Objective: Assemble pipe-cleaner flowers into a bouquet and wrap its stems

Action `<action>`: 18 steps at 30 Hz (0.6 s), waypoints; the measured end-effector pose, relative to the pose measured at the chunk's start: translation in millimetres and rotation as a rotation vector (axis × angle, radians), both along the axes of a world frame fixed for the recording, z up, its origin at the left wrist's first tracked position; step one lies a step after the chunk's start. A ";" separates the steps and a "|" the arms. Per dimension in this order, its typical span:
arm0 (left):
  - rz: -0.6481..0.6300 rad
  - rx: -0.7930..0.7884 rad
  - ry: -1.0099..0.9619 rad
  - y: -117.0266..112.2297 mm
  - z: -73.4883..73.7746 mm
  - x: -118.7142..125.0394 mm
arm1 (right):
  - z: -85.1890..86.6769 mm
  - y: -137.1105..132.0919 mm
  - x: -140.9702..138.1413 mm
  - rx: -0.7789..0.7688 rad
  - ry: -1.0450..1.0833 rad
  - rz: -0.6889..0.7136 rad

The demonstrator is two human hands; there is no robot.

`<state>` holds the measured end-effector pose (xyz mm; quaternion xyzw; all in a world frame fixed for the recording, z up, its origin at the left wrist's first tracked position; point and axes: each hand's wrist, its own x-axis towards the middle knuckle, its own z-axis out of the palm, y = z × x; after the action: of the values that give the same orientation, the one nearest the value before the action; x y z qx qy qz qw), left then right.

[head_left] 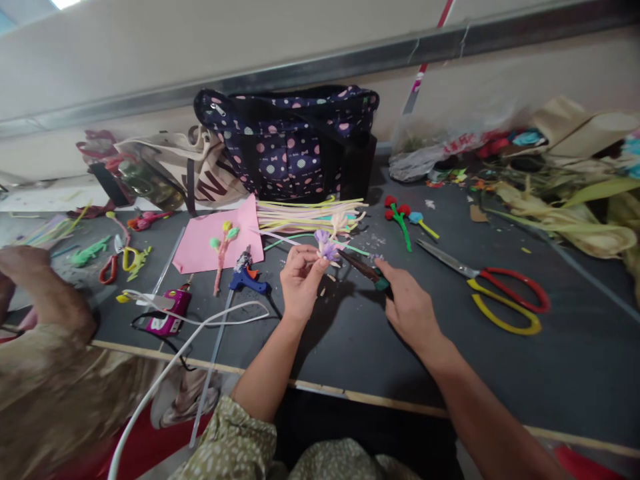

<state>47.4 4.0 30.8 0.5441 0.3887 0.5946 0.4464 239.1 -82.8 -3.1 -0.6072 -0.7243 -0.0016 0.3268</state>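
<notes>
My left hand (pixel 301 283) pinches a small purple and white pipe-cleaner flower (pixel 327 248) above the dark table (pixel 575 360). My right hand (pixel 407 303) is closed round the green handles of small snips (pixel 364 267), whose dark blades point up-left at the base of the flower. A bundle of pale yellow and pink pipe cleaners (pixel 305 215) lies just beyond the flower. A blue glue gun (pixel 247 275) lies left of my left hand.
Large red and yellow scissors (pixel 500 293) lie to the right. A pink sheet (pixel 220 240) with a pom-pom stem, red pom-pom flowers (pixel 399 215), a polka-dot bag (pixel 290 143) and dried leaves (pixel 565 213) crowd the back. Another person's arm (pixel 45 287) rests at left.
</notes>
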 end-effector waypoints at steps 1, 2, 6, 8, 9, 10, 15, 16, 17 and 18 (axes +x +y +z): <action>0.000 0.009 0.006 0.1 0.0 -0.2 | -0.1 0.0 0.1 -0.003 0.000 -0.001; 0.000 0.021 0.015 0.2 0.0 -0.5 | -0.4 0.1 0.2 -0.006 -0.003 -0.001; 0.005 0.063 0.058 0.7 -0.3 -1.3 | -1.6 0.3 0.6 -0.002 -0.017 0.000; 0.004 0.062 0.059 0.7 -0.7 -1.5 | -1.8 0.4 0.5 0.005 -0.018 -0.002; 0.003 0.060 0.055 0.7 -0.9 -1.6 | -1.8 0.4 0.4 0.005 -0.019 -0.003; 0.004 0.060 0.052 0.7 -1.0 -1.6 | -1.6 0.4 0.3 0.002 -0.020 -0.005; 0.007 0.074 0.068 0.6 -0.8 -1.9 | -1.6 -0.3 0.4 -0.007 -0.018 0.007; 0.007 0.079 0.077 0.6 -0.6 -2.0 | -1.9 -0.6 0.5 -0.009 -0.016 0.011; 0.007 0.084 0.084 0.7 -0.5 -2.1 | -2.3 -0.8 0.7 -0.013 -0.015 0.014; 0.007 0.088 0.085 0.7 -0.4 -2.2 | -2.6 -1.1 0.9 -0.017 -0.014 0.017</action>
<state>45.2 4.8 30.3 0.5867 0.3827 0.5888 0.4032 240.0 -83.9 -5.7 -0.6037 -0.7317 0.0030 0.3163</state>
